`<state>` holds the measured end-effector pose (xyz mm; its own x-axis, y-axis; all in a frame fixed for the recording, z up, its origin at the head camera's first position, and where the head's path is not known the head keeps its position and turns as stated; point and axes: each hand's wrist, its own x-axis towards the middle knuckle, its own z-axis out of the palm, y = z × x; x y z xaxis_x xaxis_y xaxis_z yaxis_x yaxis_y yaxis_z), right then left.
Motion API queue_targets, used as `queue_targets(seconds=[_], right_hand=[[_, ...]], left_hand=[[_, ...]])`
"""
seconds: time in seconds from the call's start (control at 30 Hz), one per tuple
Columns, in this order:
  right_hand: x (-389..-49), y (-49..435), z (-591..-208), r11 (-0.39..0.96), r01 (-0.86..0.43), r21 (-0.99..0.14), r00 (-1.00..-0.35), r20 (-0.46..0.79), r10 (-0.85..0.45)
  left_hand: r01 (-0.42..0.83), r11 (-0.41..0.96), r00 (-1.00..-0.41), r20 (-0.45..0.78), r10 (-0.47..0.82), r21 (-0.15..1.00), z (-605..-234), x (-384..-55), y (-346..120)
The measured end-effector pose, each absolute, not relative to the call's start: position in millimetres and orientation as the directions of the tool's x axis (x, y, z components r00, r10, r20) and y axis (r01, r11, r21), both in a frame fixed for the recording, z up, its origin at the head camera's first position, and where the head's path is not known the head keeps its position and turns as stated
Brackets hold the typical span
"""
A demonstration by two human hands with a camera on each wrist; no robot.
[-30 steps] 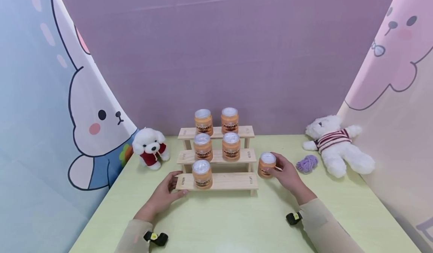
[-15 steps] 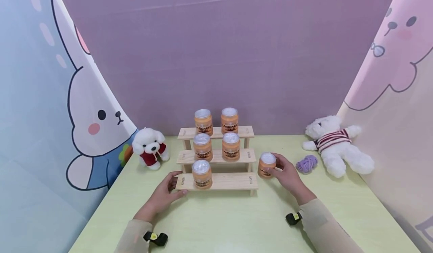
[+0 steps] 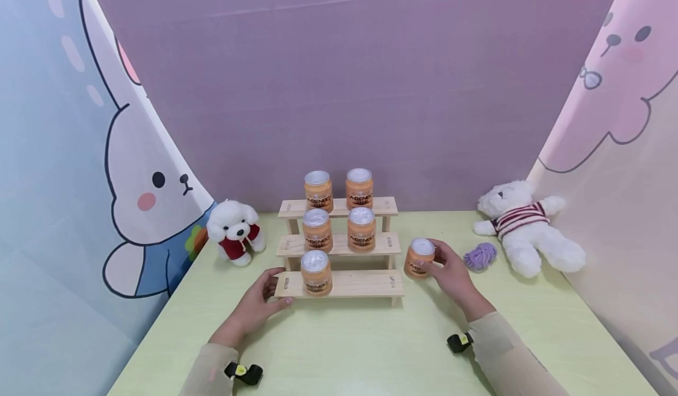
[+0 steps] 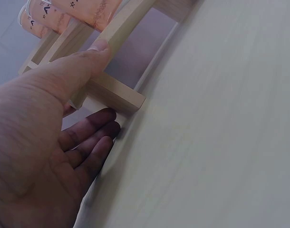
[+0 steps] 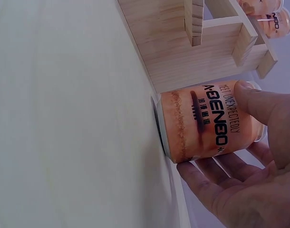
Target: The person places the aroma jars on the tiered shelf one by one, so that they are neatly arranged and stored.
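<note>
My right hand point(image 3: 450, 272) holds an orange can point(image 3: 418, 263) by its side, to the right of the wooden tiered stand point(image 3: 365, 284). In the right wrist view the thumb lies on one side of the can point(image 5: 202, 123) and the fingers on the other. Its base is at the tabletop, slightly tilted, with a dark sliver of shadow beneath. My left hand point(image 3: 256, 305) grips the left end of the stand's lowest board, thumb on the front edge. Matching cans stand upright on the stand: two on top, two in the middle, one can point(image 3: 316, 275) at the lowest board's left.
A white toy dog point(image 3: 236, 231) in red sits left of the stand. To the right lie a purple yarn bundle point(image 3: 481, 257) and a white teddy bear point(image 3: 535, 228) in a striped top. A purple backdrop point(image 3: 339, 90) rises behind the pale green table point(image 3: 339, 349).
The can in my right hand has shifted very slightly right, its top leaning that way. My left hand and the stand have stayed in place.
</note>
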<state>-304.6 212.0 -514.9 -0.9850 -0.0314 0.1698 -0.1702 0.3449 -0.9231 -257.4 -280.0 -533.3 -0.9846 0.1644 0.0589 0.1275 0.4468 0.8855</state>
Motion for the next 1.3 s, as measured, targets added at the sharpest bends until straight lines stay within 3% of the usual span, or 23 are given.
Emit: queue_targets(seconds=[0.73, 1.3], right_hand=[[-296.1, 212.6, -500.3, 0.386, -0.235, -0.892, -0.968, 0.251, -0.009], [-265.9, 194.6, -452.1, 0.386, -0.326, -0.863, -0.935, 0.354, 0.002]], left_hand=[[0.111, 0.444, -0.986, 0.044, 0.159, 0.889, -529.2, -255.5, -279.5], [0.117, 0.442, -0.986, 0.05, 0.16, 0.889, -530.3, -255.5, -278.7]])
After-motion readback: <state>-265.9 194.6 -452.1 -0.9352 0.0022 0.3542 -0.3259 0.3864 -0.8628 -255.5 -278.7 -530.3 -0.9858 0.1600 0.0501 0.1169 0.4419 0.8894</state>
